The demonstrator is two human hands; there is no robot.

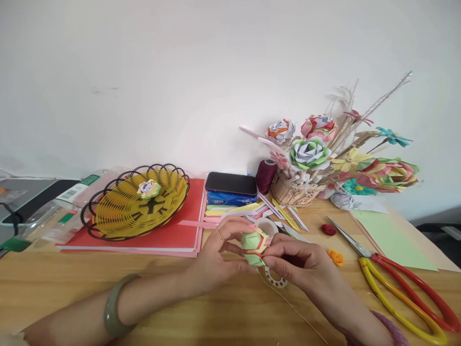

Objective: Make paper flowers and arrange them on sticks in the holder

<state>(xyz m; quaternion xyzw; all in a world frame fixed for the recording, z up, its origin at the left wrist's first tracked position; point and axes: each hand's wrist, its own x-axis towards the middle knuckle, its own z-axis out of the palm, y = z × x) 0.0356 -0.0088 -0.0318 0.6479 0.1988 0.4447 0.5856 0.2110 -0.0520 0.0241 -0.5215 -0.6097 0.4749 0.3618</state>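
Folded paper flower was pinched by fingers of left hand and right hand, scissors at 3 o'clock on counter.

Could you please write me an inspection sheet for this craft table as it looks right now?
Surface: wooden table, well lit, bare at the near left.
Job's things: folded paper flower, green with pink and red edges, held by both hands.
Clutter: scissors at right; tape ring under the hands; wire basket with a paper flower on red card; tissue pack; thread spool; bouquet basket; green sheet; paper strips.
Hands: left hand and right hand pinch the flower with their fingers.
Cables: black cable at far left.
Surroundings: plain white wall; no other person seen.
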